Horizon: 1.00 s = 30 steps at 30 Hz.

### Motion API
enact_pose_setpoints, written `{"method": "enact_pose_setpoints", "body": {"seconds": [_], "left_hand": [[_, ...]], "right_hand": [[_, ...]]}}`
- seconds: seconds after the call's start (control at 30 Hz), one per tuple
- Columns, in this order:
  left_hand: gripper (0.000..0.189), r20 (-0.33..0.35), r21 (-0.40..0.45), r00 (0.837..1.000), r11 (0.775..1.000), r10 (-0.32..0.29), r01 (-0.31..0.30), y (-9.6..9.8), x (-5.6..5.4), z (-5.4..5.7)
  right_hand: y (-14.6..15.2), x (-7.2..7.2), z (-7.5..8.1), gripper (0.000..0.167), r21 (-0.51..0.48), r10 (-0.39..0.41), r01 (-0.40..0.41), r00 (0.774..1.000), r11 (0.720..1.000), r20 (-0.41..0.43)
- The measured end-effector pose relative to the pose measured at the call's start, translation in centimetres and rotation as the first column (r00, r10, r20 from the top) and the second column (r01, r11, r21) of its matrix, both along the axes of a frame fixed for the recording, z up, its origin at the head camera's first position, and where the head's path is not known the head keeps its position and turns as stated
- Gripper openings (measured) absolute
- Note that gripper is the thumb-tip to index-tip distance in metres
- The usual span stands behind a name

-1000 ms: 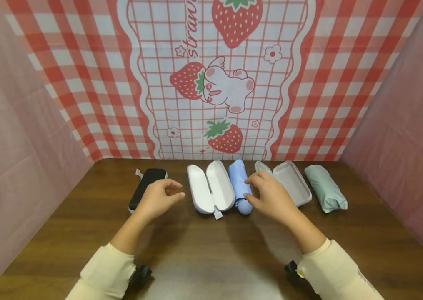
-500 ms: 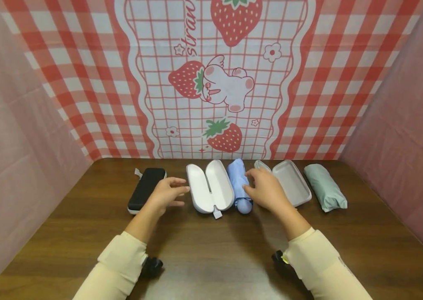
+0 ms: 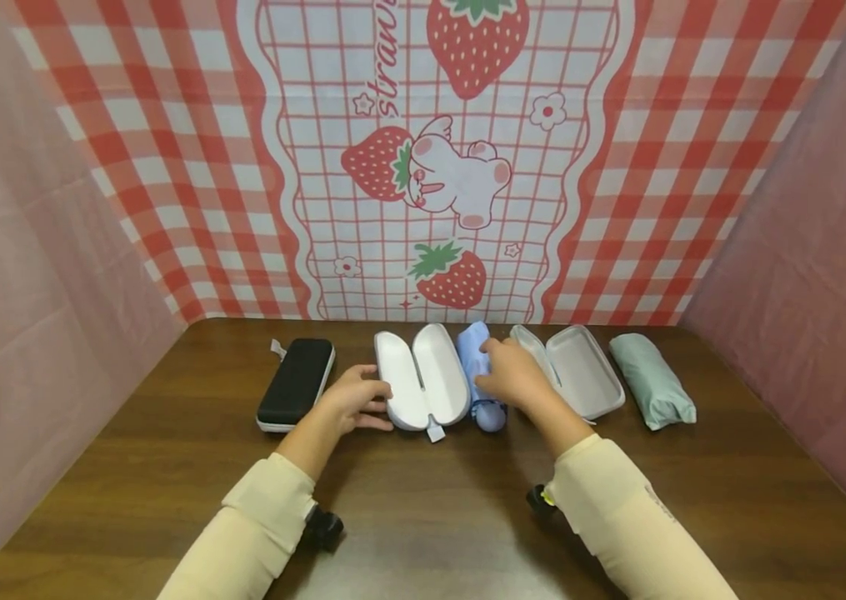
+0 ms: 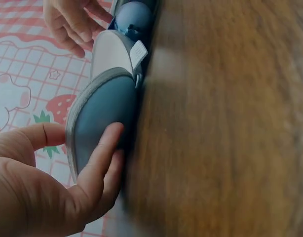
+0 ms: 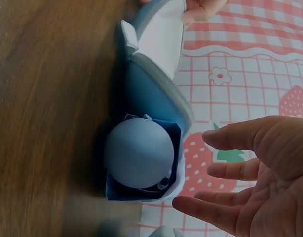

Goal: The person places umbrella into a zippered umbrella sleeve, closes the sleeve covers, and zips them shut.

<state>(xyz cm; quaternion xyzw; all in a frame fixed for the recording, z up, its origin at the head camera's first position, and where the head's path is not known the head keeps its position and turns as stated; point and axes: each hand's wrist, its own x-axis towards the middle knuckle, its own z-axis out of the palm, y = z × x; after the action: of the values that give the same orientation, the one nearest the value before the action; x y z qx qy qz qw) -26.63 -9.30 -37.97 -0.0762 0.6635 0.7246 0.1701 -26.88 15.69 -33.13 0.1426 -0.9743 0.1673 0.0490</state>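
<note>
An open blue zip case (image 3: 441, 362) with a white lining lies in the middle of the table's far part. My left hand (image 3: 355, 400) grips its left half, thumb at the zipped rim and fingers along the blue outer shell (image 4: 104, 108). Right beside the case lies a folded blue umbrella (image 3: 473, 362), its round handle end (image 5: 139, 153) pointing toward me. Over the umbrella's right side is my right hand (image 3: 516, 375), thumb and fingers spread (image 5: 210, 210), with fingertips close to its edge and nothing held.
A closed black zip case (image 3: 295, 382) lies to the left. On the right are an open grey-lined case (image 3: 588, 375), partly behind my right hand, and a pale green wrapped bundle (image 3: 651, 379). A checked strawberry cloth (image 3: 460, 167) hangs behind the wooden table (image 3: 438, 517).
My left hand has moved right from near the black case to the open blue case and taken hold of its left side. My right hand has shifted slightly left over the umbrella.
</note>
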Motion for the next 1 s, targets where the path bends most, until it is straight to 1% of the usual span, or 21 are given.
{"method": "enact_pose_setpoints", "body": {"seconds": [0.1, 0.3, 0.4, 0.53, 0.77, 0.87, 1.0], "left_hand": [[0.074, -0.005, -0.012, 1.000, 1.000, -0.001, 0.001, -0.2, 0.0, 0.2], [0.073, -0.023, -0.046, 1.000, 0.999, -0.014, 0.013, -1.0, 0.2, 0.3], [0.073, -0.037, -0.065, 0.999, 0.998, -0.020, 0.017, -1.5, 0.4, 0.5], [0.073, -0.061, -0.105, 0.998, 0.994, -0.024, 0.018, -1.9, 0.7, 1.0], [0.074, -0.124, -0.220, 0.992, 0.976, -0.033, 0.005, -2.3, 1.3, 1.9], [0.074, -0.143, -0.257, 0.989, 0.967, -0.036, -0.002, -2.5, 1.4, 2.2], [0.072, -0.156, -0.297, 0.987, 0.955, -0.045, -0.003, -2.7, 1.5, 2.4]], "right_hand": [[-0.1, -0.2, -0.3, 0.051, 0.005, -0.005, 0.005, 1.000, 1.000, -0.002], [-0.5, -0.4, -0.9, 0.055, 0.039, 0.002, -0.001, 0.999, 0.999, -0.032], [-0.9, -0.6, -1.3, 0.060, 0.056, -0.028, 0.028, 1.000, 0.998, -0.014], [-1.6, -1.0, -1.9, 0.066, 0.074, -0.087, 0.085, 0.996, 0.994, 0.018], [-2.4, -1.5, -2.7, 0.069, 0.090, -0.169, 0.164, 0.984, 0.982, 0.057], [-2.4, -1.9, -2.8, 0.076, 0.087, -0.191, 0.185, 0.979, 0.979, 0.069], [-2.2, -2.5, -3.0, 0.082, 0.063, -0.197, 0.192, 0.978, 0.979, 0.073]]}}
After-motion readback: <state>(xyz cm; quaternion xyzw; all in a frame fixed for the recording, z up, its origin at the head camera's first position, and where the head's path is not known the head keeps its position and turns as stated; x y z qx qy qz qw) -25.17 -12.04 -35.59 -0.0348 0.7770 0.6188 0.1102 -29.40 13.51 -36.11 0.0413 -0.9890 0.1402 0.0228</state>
